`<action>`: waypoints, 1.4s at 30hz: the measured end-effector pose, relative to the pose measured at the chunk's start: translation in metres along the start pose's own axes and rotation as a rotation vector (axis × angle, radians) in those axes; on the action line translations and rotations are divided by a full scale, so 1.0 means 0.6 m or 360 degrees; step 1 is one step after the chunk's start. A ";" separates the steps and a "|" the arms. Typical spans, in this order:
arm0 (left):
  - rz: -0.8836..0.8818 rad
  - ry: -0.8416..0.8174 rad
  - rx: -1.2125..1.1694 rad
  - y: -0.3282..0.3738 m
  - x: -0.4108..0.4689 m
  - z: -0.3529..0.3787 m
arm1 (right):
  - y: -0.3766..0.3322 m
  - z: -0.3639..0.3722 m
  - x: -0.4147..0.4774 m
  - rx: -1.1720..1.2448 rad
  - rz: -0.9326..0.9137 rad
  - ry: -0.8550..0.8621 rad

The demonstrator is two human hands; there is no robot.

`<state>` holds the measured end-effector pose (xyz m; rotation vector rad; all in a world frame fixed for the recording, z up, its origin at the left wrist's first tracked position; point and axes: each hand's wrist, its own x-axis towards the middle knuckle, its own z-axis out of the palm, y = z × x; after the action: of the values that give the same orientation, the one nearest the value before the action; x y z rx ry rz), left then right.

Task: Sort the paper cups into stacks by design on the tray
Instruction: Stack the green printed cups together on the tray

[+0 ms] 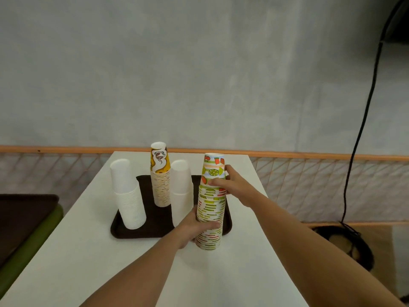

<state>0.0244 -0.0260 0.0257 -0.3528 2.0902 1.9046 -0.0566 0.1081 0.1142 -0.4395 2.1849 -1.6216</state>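
1. On the white bench [132, 262], the dark tray [155, 227] carries three upturned stacks. At its 9 o'clock side stands a plain white stack [128, 196]; at 12 o'clock, toward the wall, a yellow coffee-print stack [160, 176]; just right of centre, a second white stack [181, 191].
2. The left hand [197, 227] is curled closed around the lower part of the fruit-print stack [211, 207], fingers wrapping its front.
3. That fruit-print stack sits at the tray's 4 o'clock corner, upright; whether its base rests on the tray rim, on the bench or is lifted clear, I cannot tell.
4. The right hand [228, 182] pinches the stack near its top, just below the uppermost cup, thumb in front and fingers behind.
5. Step in hand, as I judge it: placing or steadying the fruit-print stack on the tray.
6. The next move likely calls for seating the stack fully inside the rim, clear of the neighbouring white stack, then letting go gently so the tall column does not topple.
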 end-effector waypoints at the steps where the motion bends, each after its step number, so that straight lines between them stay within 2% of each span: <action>1: -0.0001 0.0016 -0.0014 0.002 0.003 0.005 | 0.002 -0.006 0.009 -0.0001 -0.0007 -0.0019; 14: -0.0013 0.0333 -0.0184 0.000 0.046 0.060 | 0.005 -0.058 0.085 0.0140 -0.0215 -0.0216; 20: -0.0075 0.0478 -0.0231 -0.008 0.045 0.077 | -0.023 -0.078 0.110 0.0490 -0.0290 -0.0113; 24: -0.0087 0.0519 -0.0244 -0.016 0.050 0.078 | -0.014 -0.100 0.133 0.0581 -0.0314 0.0034; 31: -0.0102 0.0532 -0.0292 -0.019 0.057 0.070 | 0.085 -0.106 0.168 0.0440 -0.0157 0.0120; 42: -0.0081 0.0548 -0.0356 -0.023 0.070 0.054 | 0.173 -0.072 0.190 -0.0003 -0.0028 -0.0004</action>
<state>-0.0079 0.0056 -0.0052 -0.8288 2.0414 2.1795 -0.1795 0.1210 0.0123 -0.4627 2.1865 -1.6276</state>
